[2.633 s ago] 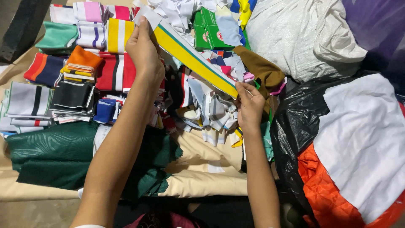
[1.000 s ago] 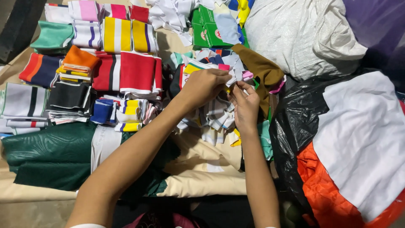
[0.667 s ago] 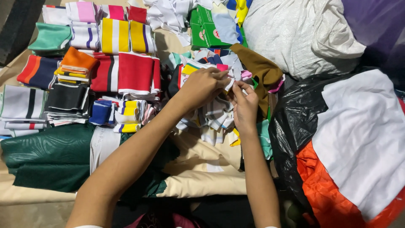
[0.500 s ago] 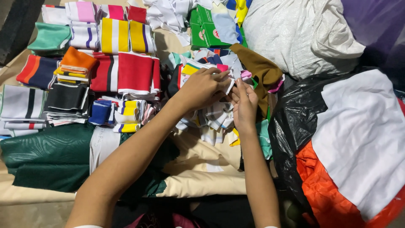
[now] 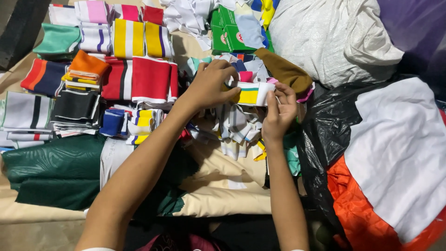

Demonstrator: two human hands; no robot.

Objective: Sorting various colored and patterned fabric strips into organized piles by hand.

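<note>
Hands are both pinched on that yellow-and-white striped knit strip (image 5: 251, 94), left hand (image 5: 211, 86) up top, right hand (image 5: 278, 111) at its end, over the loose scrap pile (image 5: 237, 128), so I'd keep the edges lined up while folding.

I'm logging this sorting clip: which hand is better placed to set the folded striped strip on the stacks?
Left, probably. The left hand grips the striped strip on the side nearer the sorted stacks; the right hand pinches its far end.
</note>
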